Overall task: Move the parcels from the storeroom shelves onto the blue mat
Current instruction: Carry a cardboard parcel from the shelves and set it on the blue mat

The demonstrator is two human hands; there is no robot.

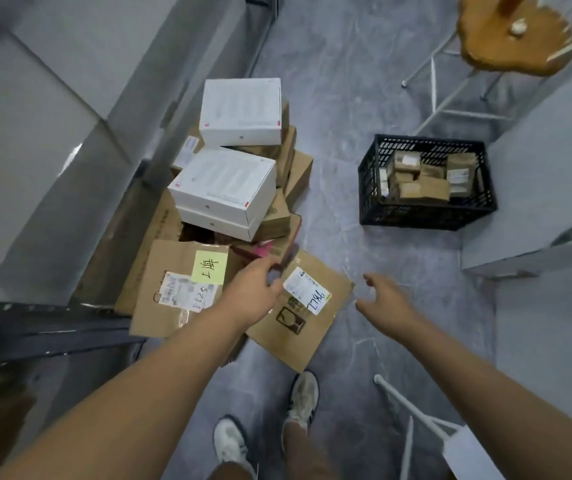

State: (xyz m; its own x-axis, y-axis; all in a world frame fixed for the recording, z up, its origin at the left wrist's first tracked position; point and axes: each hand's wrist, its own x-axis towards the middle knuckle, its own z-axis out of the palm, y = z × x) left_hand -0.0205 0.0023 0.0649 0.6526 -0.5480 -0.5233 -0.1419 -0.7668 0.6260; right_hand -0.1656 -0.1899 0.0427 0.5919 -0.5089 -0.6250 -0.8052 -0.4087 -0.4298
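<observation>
The parcels are heaped on the grey floor (346, 98) at centre left of the frame, against a grey wall. Nearest the person lies a flat brown carton (315, 327), tilted, its upper left edge resting on the heap. It carries a white shipping label (303, 284) with a yellow corner, handwritten digits that look like "9422" turned sideways, and a printed broken-glass mark; the small print is unreadable.

The left grip (255, 291) sits at that carton's upper left edge with the fingers curled. Whether they pinch the edge or only touch it cannot be told. The right grip (381, 299) is spread and relaxed, holds nothing, and is just beside the carton's right corner, over bare floor.

To the left is a second brown carton (159, 306). It bears a yellow sticky note (209, 268) with two handwritten Chinese characters and a white label with scrawled digits too blurred to read.

Behind these, three white boxes (223, 183) are stacked on more brown cartons, each with a small red mark at a corner; their fine print is illegible.

At centre right stands a black plastic crate (416, 216) holding small brown parcels (423, 188) with white labels. A wooden stool (506, 39) with white legs is at upper right, and dark metal shelving (35, 323) is at lower left. Two pale sneakers (301, 400) show at the bottom.
</observation>
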